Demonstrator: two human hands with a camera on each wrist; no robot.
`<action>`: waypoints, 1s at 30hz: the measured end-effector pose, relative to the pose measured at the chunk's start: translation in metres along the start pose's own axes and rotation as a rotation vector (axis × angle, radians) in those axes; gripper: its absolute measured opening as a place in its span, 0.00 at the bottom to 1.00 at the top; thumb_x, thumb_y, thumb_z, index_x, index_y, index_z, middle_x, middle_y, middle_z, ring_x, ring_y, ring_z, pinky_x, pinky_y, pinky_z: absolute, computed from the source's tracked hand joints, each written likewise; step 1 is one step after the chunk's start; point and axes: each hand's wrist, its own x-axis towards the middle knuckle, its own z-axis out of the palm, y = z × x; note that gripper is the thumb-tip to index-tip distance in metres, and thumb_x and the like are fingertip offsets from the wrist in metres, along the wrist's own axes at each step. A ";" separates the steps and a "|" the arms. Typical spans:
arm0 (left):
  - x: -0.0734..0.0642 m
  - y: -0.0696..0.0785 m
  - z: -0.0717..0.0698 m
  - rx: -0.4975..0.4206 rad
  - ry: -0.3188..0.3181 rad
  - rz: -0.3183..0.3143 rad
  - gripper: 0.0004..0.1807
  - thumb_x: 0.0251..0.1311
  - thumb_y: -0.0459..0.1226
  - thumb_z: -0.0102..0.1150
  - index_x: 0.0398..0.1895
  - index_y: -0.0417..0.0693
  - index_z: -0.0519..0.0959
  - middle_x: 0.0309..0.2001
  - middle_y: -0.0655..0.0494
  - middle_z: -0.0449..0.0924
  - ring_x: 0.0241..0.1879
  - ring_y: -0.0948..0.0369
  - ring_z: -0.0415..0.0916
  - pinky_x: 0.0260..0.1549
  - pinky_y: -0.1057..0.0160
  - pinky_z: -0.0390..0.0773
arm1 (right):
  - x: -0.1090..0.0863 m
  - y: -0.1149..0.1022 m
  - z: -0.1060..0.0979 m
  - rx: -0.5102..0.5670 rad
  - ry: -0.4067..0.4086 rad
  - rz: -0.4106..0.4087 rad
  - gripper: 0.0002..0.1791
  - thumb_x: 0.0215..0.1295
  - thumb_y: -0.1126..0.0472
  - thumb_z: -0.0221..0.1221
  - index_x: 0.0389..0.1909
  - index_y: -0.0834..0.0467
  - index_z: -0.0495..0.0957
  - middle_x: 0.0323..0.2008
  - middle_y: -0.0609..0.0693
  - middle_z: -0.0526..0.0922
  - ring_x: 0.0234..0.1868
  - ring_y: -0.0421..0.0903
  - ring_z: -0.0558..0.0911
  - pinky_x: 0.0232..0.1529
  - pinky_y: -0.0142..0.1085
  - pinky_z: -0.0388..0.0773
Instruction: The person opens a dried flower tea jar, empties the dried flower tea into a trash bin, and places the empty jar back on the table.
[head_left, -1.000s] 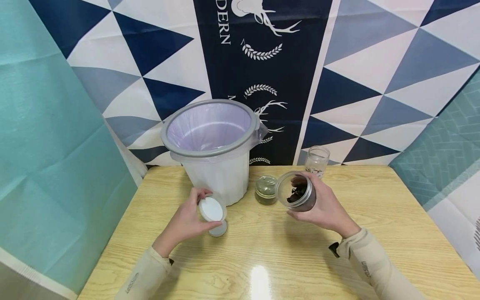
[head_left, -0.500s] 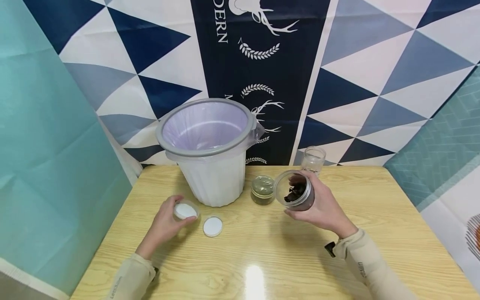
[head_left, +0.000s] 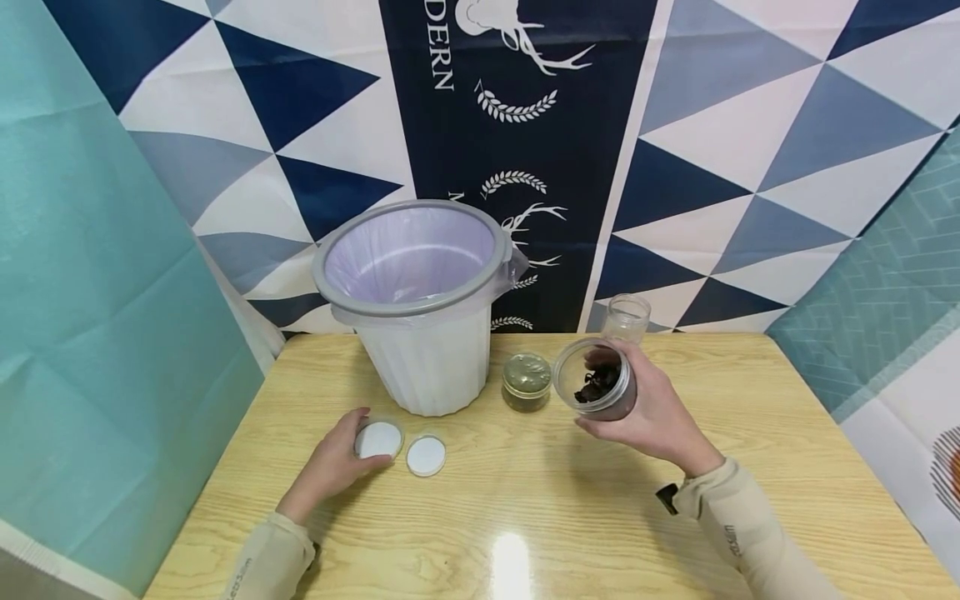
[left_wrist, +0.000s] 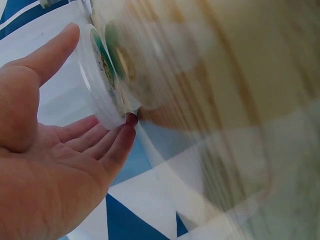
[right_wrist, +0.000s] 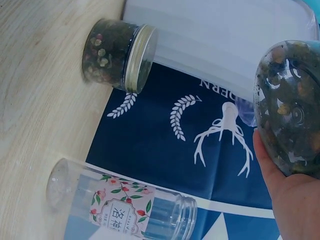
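Note:
A round white-lined jar lid (head_left: 378, 439) lies inside-up on the table, with my left hand (head_left: 330, 468) at its edge. The thumb and a fingertip sit on opposite sides of its rim (left_wrist: 102, 75); the wrist view shows a printed green pattern on its underside. My right hand (head_left: 652, 408) grips a clear jar (head_left: 592, 382) raised over the table and tilted with its open mouth toward me. Dark dried tea-like pieces lie inside; the right wrist view shows its base (right_wrist: 290, 107) with orange bits. A second, smaller lid (head_left: 426, 456) lies right of the first.
A white bin (head_left: 431, 358) with a grey rim and lilac liner stands behind the lids. Right of it is a capped jar (head_left: 527, 382) with a gold-edged lid. An uncapped clear jar (right_wrist: 125, 205) with a floral label stands at the back, partly behind the right hand.
My left hand has carried the jar lid left and down, away from over the smaller lid, and onto the table. The right hand still holds the tilted jar in about the same spot.

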 end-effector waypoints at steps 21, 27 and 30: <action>0.011 0.029 -0.064 0.105 0.323 0.161 0.28 0.75 0.33 0.53 0.74 0.29 0.63 0.66 0.28 0.72 0.61 0.34 0.74 0.57 0.33 0.76 | 0.005 0.001 -0.002 -0.018 0.011 0.016 0.56 0.34 0.62 0.84 0.70 0.58 0.68 0.56 0.51 0.83 0.55 0.42 0.80 0.56 0.24 0.70; 0.036 0.071 -0.127 0.002 0.666 0.228 0.21 0.78 0.35 0.49 0.67 0.31 0.70 0.58 0.31 0.76 0.51 0.38 0.79 0.49 0.39 0.81 | 0.020 -0.006 -0.009 -0.017 0.035 0.022 0.56 0.36 0.62 0.84 0.70 0.57 0.66 0.57 0.52 0.83 0.55 0.42 0.80 0.55 0.24 0.70; 0.047 0.093 -0.151 -0.057 0.679 0.225 0.25 0.81 0.43 0.45 0.69 0.35 0.71 0.62 0.33 0.74 0.58 0.38 0.76 0.57 0.38 0.77 | 0.035 -0.013 -0.014 0.018 0.054 0.012 0.55 0.37 0.64 0.83 0.71 0.55 0.66 0.58 0.51 0.81 0.55 0.43 0.79 0.56 0.24 0.70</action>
